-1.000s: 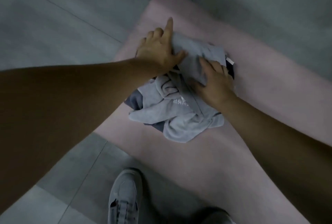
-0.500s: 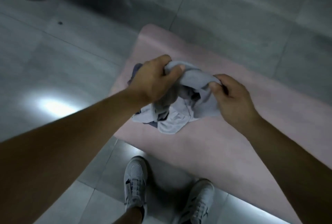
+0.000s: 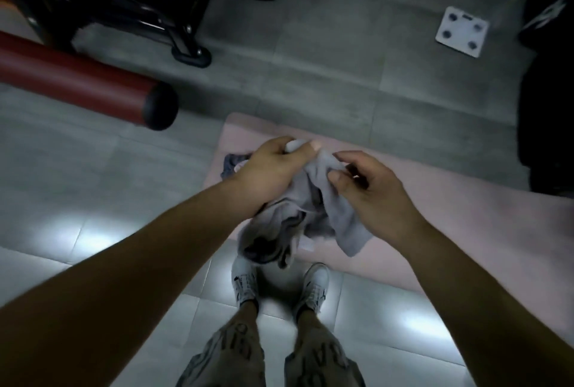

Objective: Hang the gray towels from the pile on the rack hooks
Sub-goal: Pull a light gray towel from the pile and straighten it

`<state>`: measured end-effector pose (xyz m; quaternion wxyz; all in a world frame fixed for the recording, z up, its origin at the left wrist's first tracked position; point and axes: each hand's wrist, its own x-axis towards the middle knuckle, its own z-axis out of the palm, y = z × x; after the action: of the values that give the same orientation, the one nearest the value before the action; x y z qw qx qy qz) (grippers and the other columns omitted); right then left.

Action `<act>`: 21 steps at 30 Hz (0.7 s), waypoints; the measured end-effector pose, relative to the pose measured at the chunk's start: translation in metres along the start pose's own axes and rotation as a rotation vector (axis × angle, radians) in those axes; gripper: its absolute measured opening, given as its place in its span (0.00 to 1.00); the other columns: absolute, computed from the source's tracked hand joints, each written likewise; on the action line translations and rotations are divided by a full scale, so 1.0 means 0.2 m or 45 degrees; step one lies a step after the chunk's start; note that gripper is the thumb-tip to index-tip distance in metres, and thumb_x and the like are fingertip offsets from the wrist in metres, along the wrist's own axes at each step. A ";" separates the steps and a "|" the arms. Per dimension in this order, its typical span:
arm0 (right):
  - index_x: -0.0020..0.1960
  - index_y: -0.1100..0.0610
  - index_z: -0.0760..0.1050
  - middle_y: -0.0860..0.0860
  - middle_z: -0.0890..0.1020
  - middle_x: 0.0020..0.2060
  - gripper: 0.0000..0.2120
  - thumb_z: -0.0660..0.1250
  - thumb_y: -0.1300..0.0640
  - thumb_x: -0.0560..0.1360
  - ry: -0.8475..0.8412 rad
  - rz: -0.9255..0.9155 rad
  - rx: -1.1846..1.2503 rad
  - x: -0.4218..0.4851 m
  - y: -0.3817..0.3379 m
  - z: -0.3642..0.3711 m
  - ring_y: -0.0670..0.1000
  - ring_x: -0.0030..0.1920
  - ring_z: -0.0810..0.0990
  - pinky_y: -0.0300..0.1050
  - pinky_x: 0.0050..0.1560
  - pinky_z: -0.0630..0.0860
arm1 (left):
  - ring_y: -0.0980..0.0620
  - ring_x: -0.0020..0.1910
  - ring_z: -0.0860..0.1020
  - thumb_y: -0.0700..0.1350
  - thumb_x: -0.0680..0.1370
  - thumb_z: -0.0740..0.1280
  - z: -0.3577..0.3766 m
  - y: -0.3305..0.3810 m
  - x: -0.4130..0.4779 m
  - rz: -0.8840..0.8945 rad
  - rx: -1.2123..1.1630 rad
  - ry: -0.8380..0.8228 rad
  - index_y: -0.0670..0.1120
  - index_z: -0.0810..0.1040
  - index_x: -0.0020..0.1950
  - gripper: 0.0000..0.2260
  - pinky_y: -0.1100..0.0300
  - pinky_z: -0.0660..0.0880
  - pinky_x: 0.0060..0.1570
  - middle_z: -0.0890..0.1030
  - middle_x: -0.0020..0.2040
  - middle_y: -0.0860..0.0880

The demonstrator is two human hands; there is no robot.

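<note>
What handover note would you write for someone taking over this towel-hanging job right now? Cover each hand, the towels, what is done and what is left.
Left hand: grips the top of the gray towel.
Right hand: pinches the same towel's edge.
The towel hangs bunched above the pink mat; a darker cloth lies on the mat behind the left hand.
Done: one towel picked up.
Left: hang it on a hook. No rack or hooks are in view.
</note>
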<state>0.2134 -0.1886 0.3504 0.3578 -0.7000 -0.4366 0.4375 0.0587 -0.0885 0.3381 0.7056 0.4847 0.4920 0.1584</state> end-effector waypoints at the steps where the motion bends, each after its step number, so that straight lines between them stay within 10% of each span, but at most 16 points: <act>1: 0.50 0.46 0.78 0.42 0.82 0.42 0.08 0.69 0.60 0.79 0.020 -0.024 0.010 -0.05 -0.05 -0.02 0.37 0.41 0.78 0.30 0.44 0.72 | 0.49 0.43 0.82 0.51 0.81 0.68 0.03 0.06 -0.07 0.004 0.004 -0.013 0.35 0.79 0.46 0.17 0.49 0.80 0.51 0.85 0.45 0.38; 7: 0.45 0.52 0.82 0.49 0.80 0.36 0.06 0.69 0.57 0.79 0.196 -0.011 0.186 -0.28 -0.30 -0.24 0.46 0.38 0.76 0.44 0.42 0.73 | 0.41 0.55 0.84 0.57 0.76 0.71 0.18 0.35 -0.34 -0.001 -0.059 -0.081 0.39 0.81 0.54 0.22 0.42 0.78 0.60 0.85 0.52 0.40; 16: 0.44 0.61 0.80 0.56 0.76 0.38 0.11 0.68 0.53 0.80 0.223 -0.050 0.207 -0.41 -0.50 -0.52 0.51 0.40 0.72 0.47 0.43 0.70 | 0.53 0.42 0.80 0.53 0.79 0.69 0.28 0.56 -0.49 0.170 0.100 -0.244 0.45 0.82 0.46 0.11 0.55 0.77 0.47 0.82 0.41 0.49; 21: 0.51 0.58 0.78 0.52 0.77 0.39 0.20 0.69 0.41 0.74 0.123 -0.015 0.231 -0.44 -0.54 -0.57 0.48 0.39 0.75 0.43 0.41 0.73 | 0.40 0.51 0.84 0.49 0.80 0.69 0.35 0.63 -0.52 0.127 -0.012 -0.281 0.34 0.80 0.56 0.17 0.46 0.79 0.57 0.84 0.53 0.35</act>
<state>0.2660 -0.2452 0.5126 0.4431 -0.6824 -0.3814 0.4388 0.1010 -0.1375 0.5024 0.7490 0.5196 0.3859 0.1415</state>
